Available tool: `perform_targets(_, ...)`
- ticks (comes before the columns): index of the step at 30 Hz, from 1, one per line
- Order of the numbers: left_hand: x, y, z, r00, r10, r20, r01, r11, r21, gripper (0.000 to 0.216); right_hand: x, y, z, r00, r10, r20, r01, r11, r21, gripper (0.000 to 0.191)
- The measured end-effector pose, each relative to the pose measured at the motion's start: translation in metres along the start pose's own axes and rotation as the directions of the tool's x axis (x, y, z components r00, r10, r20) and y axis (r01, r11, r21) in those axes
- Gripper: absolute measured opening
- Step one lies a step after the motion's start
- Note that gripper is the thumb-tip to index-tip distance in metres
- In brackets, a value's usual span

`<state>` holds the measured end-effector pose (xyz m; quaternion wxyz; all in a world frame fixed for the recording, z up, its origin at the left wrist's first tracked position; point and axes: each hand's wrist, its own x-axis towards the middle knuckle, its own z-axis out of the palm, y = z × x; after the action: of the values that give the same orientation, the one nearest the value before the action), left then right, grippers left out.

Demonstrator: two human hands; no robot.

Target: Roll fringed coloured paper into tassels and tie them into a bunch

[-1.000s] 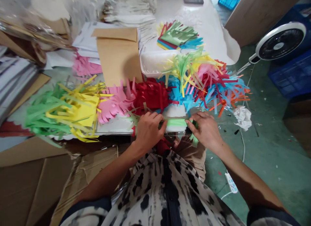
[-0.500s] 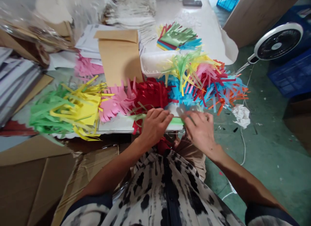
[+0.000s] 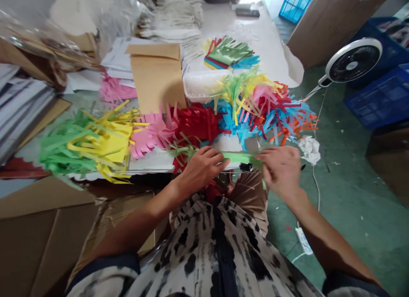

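Note:
A light green fringed paper (image 3: pixel 238 157) lies along the table's front edge, drawn out between my two hands. My left hand (image 3: pixel 206 164) presses down on it with fingers bent and close together, and loose fringe sticks out to that hand's left. My right hand (image 3: pixel 281 169) is closed around the right end, blurred by motion. Just behind my hands lie a red fringed paper bundle (image 3: pixel 198 122) and a blue one (image 3: pixel 231 118). Pink fringed paper (image 3: pixel 151 133), yellow fringed paper (image 3: pixel 113 141) and green fringed paper (image 3: pixel 65 141) continue the row leftward. A small black object (image 3: pixel 245 167) shows below the strip.
Mixed coloured tassels (image 3: pixel 271 101) pile up at the right, beside a white tray (image 3: pixel 200 84). Behind stands a brown paper bag (image 3: pixel 156 77). More fringed sheets (image 3: pixel 231 52) lie farther back. A fan (image 3: pixel 353 62) stands right of the table, near a blue crate (image 3: pixel 380 96).
My right hand has moved right, away from the left one, and more of the green paper shows between them. My left hand stays almost in place. The view has shifted slightly.

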<state>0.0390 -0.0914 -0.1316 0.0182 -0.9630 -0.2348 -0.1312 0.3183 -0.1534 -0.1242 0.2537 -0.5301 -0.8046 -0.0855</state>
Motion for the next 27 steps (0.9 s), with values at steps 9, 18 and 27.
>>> perform_targets(9,-0.058,-0.050,-0.035,0.975,-0.221,-0.038,0.218,0.974,-0.057,0.034,0.003,-0.030,0.036,0.975,-0.120,0.187,0.099,0.988,0.116,0.038)
perform_targets(18,-0.023,0.008,-0.028,0.988,-0.102,-0.117,0.089,0.989,-0.117,0.024,-0.001,-0.035,0.030,0.974,-0.146,0.172,0.112,0.975,0.192,0.033)
perform_targets(27,-0.033,0.017,0.016,0.955,-0.255,-0.150,0.229,0.958,-0.172,0.024,-0.007,-0.036,0.032,0.956,-0.045,0.290,0.015,0.994,0.105,0.055)
